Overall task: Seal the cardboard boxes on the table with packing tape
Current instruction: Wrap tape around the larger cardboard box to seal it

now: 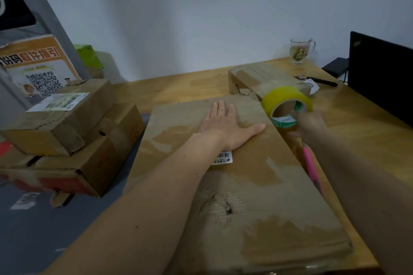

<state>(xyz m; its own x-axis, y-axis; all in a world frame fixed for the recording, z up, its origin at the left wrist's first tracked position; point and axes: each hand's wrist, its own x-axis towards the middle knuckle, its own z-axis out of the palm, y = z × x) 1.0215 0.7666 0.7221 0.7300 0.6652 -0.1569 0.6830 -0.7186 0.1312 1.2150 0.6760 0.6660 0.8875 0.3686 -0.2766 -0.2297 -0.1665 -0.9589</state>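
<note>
A large flat cardboard box (pixel 257 196) lies lengthwise on the wooden table (pixel 368 140), worn, with a torn hole near its front. My left hand (pixel 225 127) rests flat on the box's top, fingers spread. My right hand (pixel 310 125) grips a yellow roll of packing tape (pixel 286 102) just off the box's right far corner, held up above the table. A smaller cardboard box (pixel 261 78) sits behind the large one. A pink tool (pixel 311 167) lies along the big box's right side, partly hidden by my right arm.
A stack of three cardboard boxes (pixel 73 131) stands at the left, beyond the table edge. A glass mug (pixel 300 50), a black pen (pixel 324 82) and a dark monitor (pixel 380 73) stand at the back right. A poster with a QR code (pixel 42 67) leans at the far left.
</note>
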